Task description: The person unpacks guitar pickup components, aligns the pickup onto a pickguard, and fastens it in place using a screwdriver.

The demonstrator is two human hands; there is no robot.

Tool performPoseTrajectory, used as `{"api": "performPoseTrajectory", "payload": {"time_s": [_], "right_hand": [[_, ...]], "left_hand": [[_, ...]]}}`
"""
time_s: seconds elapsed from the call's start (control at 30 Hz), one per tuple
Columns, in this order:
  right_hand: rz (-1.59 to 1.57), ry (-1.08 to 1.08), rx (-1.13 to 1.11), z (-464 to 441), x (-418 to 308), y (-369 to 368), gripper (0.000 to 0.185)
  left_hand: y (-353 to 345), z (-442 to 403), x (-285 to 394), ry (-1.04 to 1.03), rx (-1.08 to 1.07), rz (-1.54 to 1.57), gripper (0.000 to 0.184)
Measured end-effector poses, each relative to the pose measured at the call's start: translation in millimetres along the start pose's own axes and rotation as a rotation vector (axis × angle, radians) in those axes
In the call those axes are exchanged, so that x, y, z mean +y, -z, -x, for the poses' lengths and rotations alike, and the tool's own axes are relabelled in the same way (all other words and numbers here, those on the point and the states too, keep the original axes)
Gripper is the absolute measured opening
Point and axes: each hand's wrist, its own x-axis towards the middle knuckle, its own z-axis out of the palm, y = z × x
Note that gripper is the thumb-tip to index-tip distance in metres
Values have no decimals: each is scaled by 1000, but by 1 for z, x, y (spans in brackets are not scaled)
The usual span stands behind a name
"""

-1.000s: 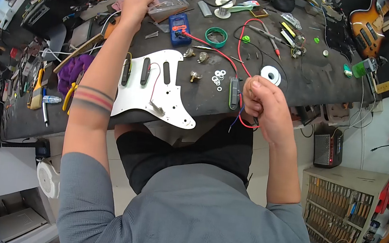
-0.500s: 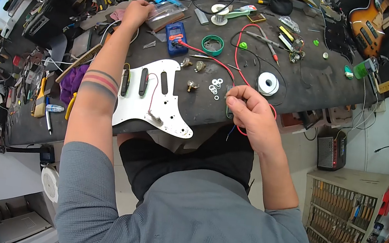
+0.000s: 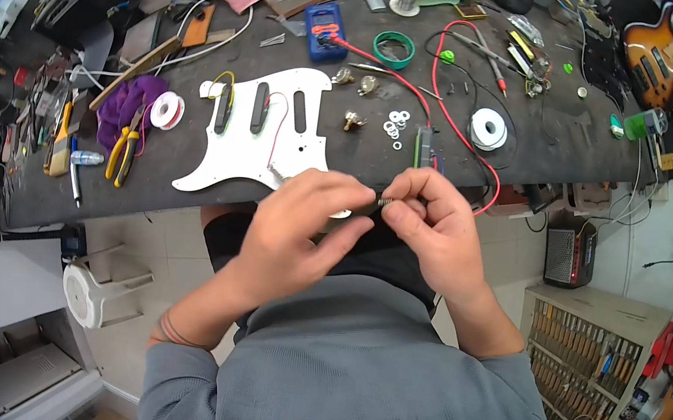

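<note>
My right hand (image 3: 432, 227) pinches a small threaded metal piece (image 3: 386, 202) in front of the bench edge. Close to its left, my left hand (image 3: 305, 219) is curved with thumb and fingers apart, its fingertips near that piece. A white pickguard (image 3: 277, 147) with two black pickups (image 3: 260, 108) lies behind my left hand, which covers its lower right part. Beyond my right hand a third pickup (image 3: 423, 149) rests by the bench edge. White washers (image 3: 392, 128) and several metal potentiometers (image 3: 367, 85) lie between them.
Farther back are a blue multimeter (image 3: 324, 30) with red leads, green tape (image 3: 393, 49) and a white wire spool (image 3: 488, 130). At left, yellow-handled pliers (image 3: 122, 156) lie by a purple cloth (image 3: 131, 102) and a red wire spool (image 3: 167, 110). An amplifier (image 3: 565, 255) stands at right.
My left hand has come back from the plastic bag at the rear to beside my right hand. My right hand has moved slightly down and left, and the small metal piece now shows.
</note>
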Motion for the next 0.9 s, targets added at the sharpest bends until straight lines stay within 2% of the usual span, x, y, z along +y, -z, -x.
{"api": "performPoseTrajectory", "payload": {"time_s": [0.13,0.33,0.5,0.6,0.7,0.8,0.9], "right_hand": [[-21,-83,-82,13,12,-15,13],[-89,-189,-117,23,24,-21,14],[-12,-222,-113,28,30,-25,13],[196,-122,-141,28,28,-25,13],[121,-121,-118,27,30,-27,12],[93,-166,-159,24,29,-25,13],[115,-120,-223,20,35,-21,14]], "left_hand": [[2,28,-4,-185,38,-116,36],[8,39,-1,-242,1,-216,37],[13,46,-5,-254,-47,-222,39],[16,48,-5,-239,-76,-221,38],[14,49,-4,-225,-58,-211,36],[17,50,-6,-214,-57,-195,35],[18,50,-5,-214,-68,-190,35]]}}
